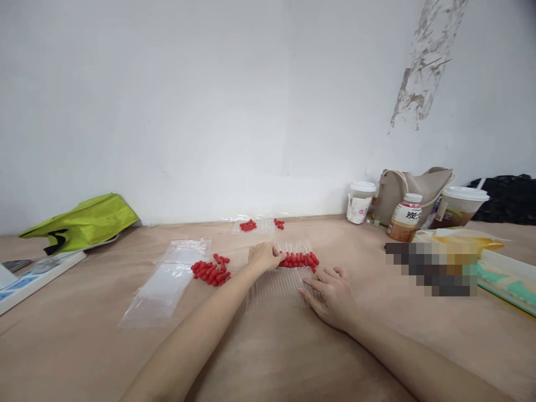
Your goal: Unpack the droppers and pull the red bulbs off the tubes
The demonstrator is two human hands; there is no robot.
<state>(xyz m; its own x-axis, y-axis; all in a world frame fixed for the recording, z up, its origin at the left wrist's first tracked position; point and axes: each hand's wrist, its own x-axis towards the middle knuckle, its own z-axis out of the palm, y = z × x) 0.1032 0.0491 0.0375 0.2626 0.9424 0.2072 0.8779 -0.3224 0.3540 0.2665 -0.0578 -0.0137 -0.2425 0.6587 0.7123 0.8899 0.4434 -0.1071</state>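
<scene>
A row of thin clear tubes (276, 289) lies side by side on the brown table, with red rubber bulbs (298, 259) lined up along their far ends. More clear tubes show just beyond the bulbs. My left hand (263, 257) is at the left end of this row, thumb and fingers pinched on a red bulb. On the right, my right hand (335, 298) rests with its fingers loosely spread, fingertips at the tubes' right edge. Loose red bulbs (210, 272) form a pile left of my left forearm.
Clear plastic bags (165, 285) lie left of the pile. Bagged red bulbs (248, 225) sit near the wall. At the right stand a paper cup (360, 204), a bottle (404, 219), a beige bag (393, 187) and a drink cup (463, 206). A green bag (84, 223) lies left.
</scene>
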